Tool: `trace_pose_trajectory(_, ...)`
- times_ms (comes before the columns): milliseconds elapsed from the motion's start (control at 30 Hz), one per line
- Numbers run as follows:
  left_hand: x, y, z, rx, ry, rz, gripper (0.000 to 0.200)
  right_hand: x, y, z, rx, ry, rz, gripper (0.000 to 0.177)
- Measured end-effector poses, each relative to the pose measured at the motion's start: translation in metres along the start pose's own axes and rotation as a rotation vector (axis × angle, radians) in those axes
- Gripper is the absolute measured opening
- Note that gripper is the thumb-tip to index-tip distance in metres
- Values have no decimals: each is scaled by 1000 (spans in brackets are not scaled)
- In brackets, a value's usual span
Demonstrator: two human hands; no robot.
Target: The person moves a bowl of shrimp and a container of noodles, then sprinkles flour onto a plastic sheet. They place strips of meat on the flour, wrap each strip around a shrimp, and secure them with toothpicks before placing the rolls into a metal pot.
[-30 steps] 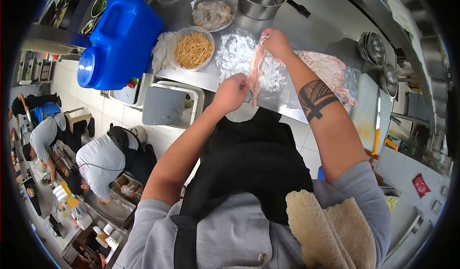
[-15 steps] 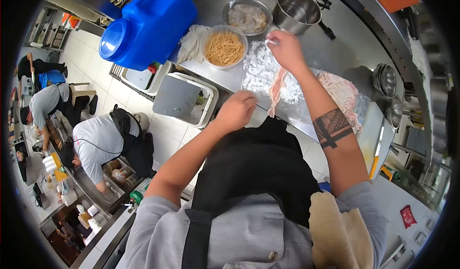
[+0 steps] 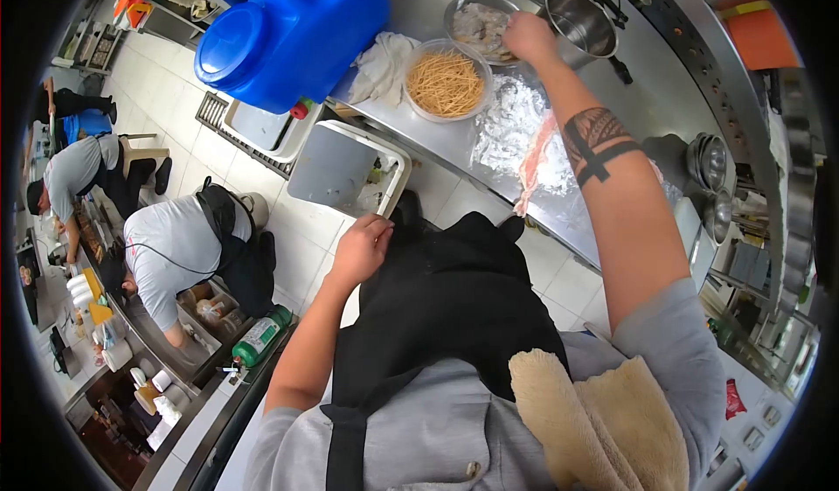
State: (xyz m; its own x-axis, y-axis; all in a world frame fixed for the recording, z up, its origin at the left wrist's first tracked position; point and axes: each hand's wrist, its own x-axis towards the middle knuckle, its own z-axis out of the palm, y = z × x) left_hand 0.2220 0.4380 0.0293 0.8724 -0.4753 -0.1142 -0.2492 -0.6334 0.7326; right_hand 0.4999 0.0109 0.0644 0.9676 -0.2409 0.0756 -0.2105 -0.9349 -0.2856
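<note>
My right hand is at the near right rim of a metal bowl of pale, wet raw pieces. Its fingers are curled, and what they hold, if anything, is hidden. White powder coats the steel counter below the bowl. A thin pink-and-white strip of raw meat lies across the powder, its near end at the counter edge. My left hand hangs before the black apron with curled fingers, nothing visible in it, apart from the counter.
A tub of thin wooden sticks stands beside the powder, near a white cloth and a large blue jug. A steel pot is beyond my right hand. A bin stands below the counter. Two co-workers bend over counters at left.
My right hand has moved from above the powder to the metal bowl. My left hand has drawn back from the counter edge toward my body. The view has shifted slightly.
</note>
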Motion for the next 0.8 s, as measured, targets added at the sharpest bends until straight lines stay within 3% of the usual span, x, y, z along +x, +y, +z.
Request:
trace_pose_trajectory(200,-11,-15,-25,30,28,-3,10,6,6,-15,90,-64,22,33)
trace_pose_trajectory(300,1,-15,-26,19,-10,30,10,-26,36,-29,952,-54,124,21)
trace_pose_trajectory(400,27,3,-12,-13,-55,121,9,-132,33,-71,854,-90,222,22)
trace_pose_trajectory(533,80,50,35,-102,-36,411,8,-247,68,-33,739,-313,280,27)
trace_pose_trajectory(567,94,63,49,-107,-27,505,10,-264,68,-29,739,-299,296,27)
trace_pose_trajectory(633,123,87,76,-90,-54,615,16,-287,64,-26,397,-167,83,32)
trace_pose_trajectory(667,136,98,86,-72,-63,711,23,-291,65,-29,400,-153,101,32)
trace_pose_trajectory(800,170,130,110,5,-130,772,32,-314,65,-47,376,27,109,38)
